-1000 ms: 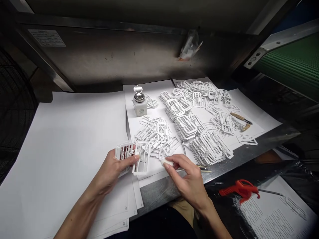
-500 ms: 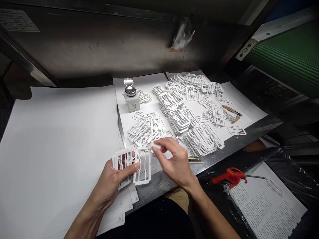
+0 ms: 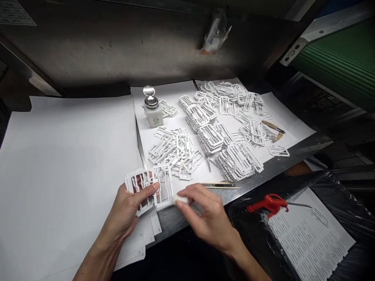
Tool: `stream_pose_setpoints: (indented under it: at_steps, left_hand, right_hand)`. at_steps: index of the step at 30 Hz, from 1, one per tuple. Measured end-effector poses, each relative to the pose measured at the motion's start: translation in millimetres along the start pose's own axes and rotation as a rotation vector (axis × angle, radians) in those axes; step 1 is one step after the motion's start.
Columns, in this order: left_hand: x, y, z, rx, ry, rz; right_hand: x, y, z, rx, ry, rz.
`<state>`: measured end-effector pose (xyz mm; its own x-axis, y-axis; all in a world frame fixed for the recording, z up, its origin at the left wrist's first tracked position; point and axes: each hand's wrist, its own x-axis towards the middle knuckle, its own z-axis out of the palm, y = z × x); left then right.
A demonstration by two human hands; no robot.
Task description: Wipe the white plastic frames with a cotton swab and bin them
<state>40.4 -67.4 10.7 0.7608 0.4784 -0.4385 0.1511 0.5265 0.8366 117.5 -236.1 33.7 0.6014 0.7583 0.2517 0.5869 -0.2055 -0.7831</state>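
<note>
My left hand is closed on several white slotted frames, with one frame standing out to the right under the thumb. Between its thumb and fingers, my right hand pinches a small white wad, at the lower right corner of that frame. Beyond my hands lies a loose pile of similar frames. To its right are stacked frames. A white bottle with a raised metal lid stands behind the loose pile.
White paper sheets cover the left side. Near the metal table edge lie a thin tool and tweezers. A red air gun rests on black plastic at the right. Wooden-handled tools lie at the back right.
My right hand has moved down with the white wad, from the outstanding frame's upper right corner to its lower right. My left hand and its frames have shifted slightly left and up in view.
</note>
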Motion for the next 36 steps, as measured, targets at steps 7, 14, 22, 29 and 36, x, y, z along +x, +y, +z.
stream_pose_setpoints:
  at_steps: [7, 14, 22, 29, 36]
  left_hand:
    - [-1, -2, 1.3, -0.028, 0.005, -0.004]
    - [-2, -1, 0.8, -0.032, -0.007, -0.018]
    - [-1, -4, 2.0, -0.04, 0.018, 0.032]
    - [-3, -4, 8.1, -0.021, 0.025, 0.105]
    - [-3, -1, 4.4, -0.023, -0.001, 0.057]
  right_hand:
    - [-3, 5, 7, -0.063, 0.072, -0.013]
    - [-2, 4, 2, -0.044, 0.11, 0.014]
    - [-5, -1, 8, 0.013, -0.009, 0.042]
    - [8, -12, 17, -0.07, -0.157, -0.066]
    - [-6, 5, 0, 0.175, -0.07, 0.419]
